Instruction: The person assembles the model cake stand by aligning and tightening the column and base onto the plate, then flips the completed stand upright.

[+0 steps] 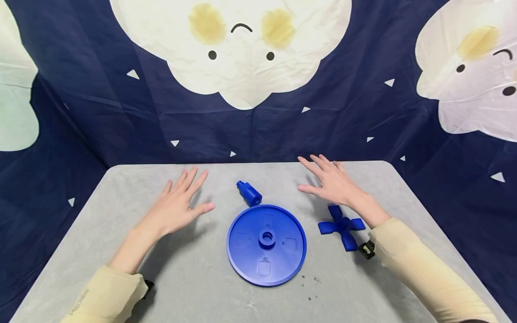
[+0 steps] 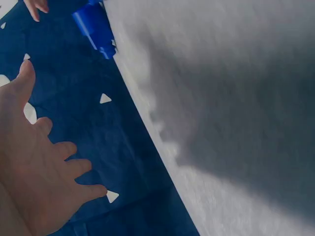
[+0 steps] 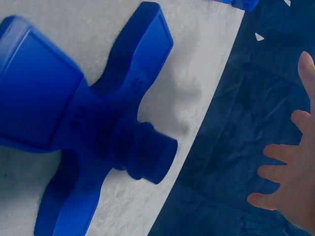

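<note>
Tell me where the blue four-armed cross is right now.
In the head view, the blue four-armed cross lies on the grey tabletop, to the right of the round blue disc and just below the right hand in the picture.

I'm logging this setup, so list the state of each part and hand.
Left hand: open, fingers spread, empty
Right hand: open, fingers spread, empty
Blue disc: flat, hub facing up
Blue cylinder: lying on its side
Four-armed blue piece: lying flat, peg pointing up, unheld

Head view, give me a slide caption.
Both bare hands open and empty above a grey table bearing a round blue rimmed disc, a stepped blue cylinder and a blue four-armed cross.
</note>
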